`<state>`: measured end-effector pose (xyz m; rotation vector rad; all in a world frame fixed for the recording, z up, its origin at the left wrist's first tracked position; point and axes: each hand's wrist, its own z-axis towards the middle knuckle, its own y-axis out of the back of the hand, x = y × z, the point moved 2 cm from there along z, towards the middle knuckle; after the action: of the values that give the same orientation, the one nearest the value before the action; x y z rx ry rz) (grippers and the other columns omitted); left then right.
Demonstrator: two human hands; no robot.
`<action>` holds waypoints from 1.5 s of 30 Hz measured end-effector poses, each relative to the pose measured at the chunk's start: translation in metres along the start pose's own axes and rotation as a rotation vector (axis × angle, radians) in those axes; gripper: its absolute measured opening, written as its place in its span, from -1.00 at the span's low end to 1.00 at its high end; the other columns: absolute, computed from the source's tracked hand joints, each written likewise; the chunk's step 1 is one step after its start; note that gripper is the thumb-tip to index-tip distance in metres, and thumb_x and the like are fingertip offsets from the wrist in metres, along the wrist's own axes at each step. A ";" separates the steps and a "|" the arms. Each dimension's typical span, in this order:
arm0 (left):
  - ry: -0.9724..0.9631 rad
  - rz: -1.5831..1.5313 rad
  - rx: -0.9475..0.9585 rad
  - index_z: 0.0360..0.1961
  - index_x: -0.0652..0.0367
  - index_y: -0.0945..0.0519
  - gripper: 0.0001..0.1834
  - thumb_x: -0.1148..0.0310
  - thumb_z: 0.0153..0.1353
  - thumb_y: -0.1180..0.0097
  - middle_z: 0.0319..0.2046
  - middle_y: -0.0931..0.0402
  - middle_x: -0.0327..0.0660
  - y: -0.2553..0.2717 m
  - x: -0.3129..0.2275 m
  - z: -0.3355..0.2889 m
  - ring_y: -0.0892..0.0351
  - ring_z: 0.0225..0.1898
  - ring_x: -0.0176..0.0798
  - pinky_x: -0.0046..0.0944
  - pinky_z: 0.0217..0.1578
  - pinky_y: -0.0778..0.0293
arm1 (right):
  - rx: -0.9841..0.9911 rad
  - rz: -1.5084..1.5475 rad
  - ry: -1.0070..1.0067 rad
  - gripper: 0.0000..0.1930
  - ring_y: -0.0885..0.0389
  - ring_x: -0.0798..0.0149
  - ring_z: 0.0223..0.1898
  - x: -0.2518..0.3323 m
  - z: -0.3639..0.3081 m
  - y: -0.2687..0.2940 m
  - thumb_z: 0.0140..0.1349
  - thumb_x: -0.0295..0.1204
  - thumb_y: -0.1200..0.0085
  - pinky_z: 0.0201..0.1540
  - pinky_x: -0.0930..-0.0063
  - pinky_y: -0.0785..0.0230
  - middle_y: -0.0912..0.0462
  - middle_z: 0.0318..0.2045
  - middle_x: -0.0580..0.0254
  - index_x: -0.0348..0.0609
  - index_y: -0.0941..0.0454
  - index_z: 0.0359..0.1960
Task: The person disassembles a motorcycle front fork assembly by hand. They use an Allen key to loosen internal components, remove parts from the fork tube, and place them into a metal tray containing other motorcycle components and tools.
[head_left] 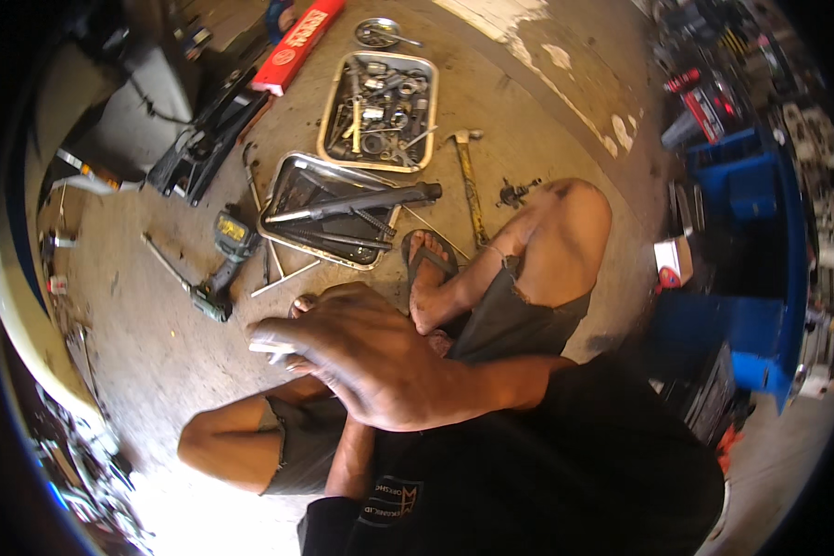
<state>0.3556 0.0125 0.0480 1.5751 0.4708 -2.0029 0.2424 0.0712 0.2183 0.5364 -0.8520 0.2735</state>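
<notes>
Reaching across my body from the right, my right hand (361, 347) is raised in front of my lap, its fingers pointing left. A short white stick (276, 350), which looks like a cigarette, is pinched at its fingers. My left forearm (350, 459) comes up beneath it, and the right hand hides nearly all of my left hand, so its fingers cannot be read. Beyond the hands lies a metal tray (329, 259) with a dark tube (371, 201), thin at one end, resting across it along with other rods and a coil spring (374, 222).
A second tray (322, 130) holds sockets and small metal parts, with a round dish (377, 33) behind it. To the left lies a cordless driver (222, 264); a yellow-handled hammer (470, 185) lies right of the trays. A red box (296, 46) and blue cabinet (751, 324) flank the floor.
</notes>
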 end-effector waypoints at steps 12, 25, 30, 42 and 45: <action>0.031 -0.002 -0.005 0.20 0.31 -0.30 -0.48 0.29 0.27 -0.02 0.06 -0.36 0.00 -0.002 0.011 -0.007 -0.42 0.03 0.02 -0.02 0.10 -0.32 | 0.007 -0.055 0.138 -0.53 -0.73 0.15 -0.26 0.010 -0.018 0.017 -0.03 -0.22 -0.30 -0.27 0.45 -0.64 -0.53 0.12 -0.13 -0.12 -0.59 -0.05; 0.046 -0.039 -0.033 0.27 0.40 -0.20 -0.45 0.42 0.30 0.02 0.13 -0.33 0.06 -0.022 0.016 -0.009 -0.40 0.11 0.02 -0.04 0.16 -0.31 | 0.078 1.064 -0.603 -0.70 -0.52 0.50 -0.55 -0.001 0.002 0.017 0.49 -0.29 0.14 -0.52 0.63 -0.37 -0.61 -0.40 0.21 -0.22 -0.37 0.11; 0.042 -0.099 -0.051 0.29 0.43 -0.16 -0.44 0.47 0.31 0.04 0.15 -0.31 0.09 -0.018 0.020 -0.021 -0.40 0.15 0.02 -0.05 0.19 -0.30 | -0.083 1.080 -0.619 -0.77 -0.32 0.59 -0.58 -0.015 -0.010 -0.004 0.45 -0.36 0.06 -0.54 0.71 -0.15 -0.45 -0.51 0.40 -0.23 -0.52 -0.02; -0.016 -0.034 -0.035 0.06 0.34 -0.34 -0.69 0.44 0.35 0.05 -0.03 -0.42 -0.02 -0.013 -0.012 0.006 -0.45 0.01 -0.14 -0.17 0.06 -0.40 | 0.091 -0.079 -0.144 -0.59 -0.61 0.13 -0.23 -0.009 -0.016 0.016 0.08 -0.42 -0.31 -0.18 0.26 -0.46 -0.54 -0.21 0.14 -0.11 -0.59 0.02; 0.055 -0.096 -0.020 0.05 0.32 -0.32 -0.71 0.43 0.37 0.05 -0.02 -0.40 -0.05 -0.021 -0.004 0.004 -0.43 0.01 -0.17 -0.19 0.05 -0.40 | 0.144 -0.136 -0.173 -0.56 -0.59 0.14 -0.25 -0.009 -0.022 0.019 0.07 -0.46 -0.29 -0.25 0.28 -0.47 -0.51 -0.24 0.14 -0.10 -0.57 0.04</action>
<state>0.3404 0.0273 0.0515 1.6263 0.5971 -2.0233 0.2422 0.0984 0.2058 0.7574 -0.9632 0.1664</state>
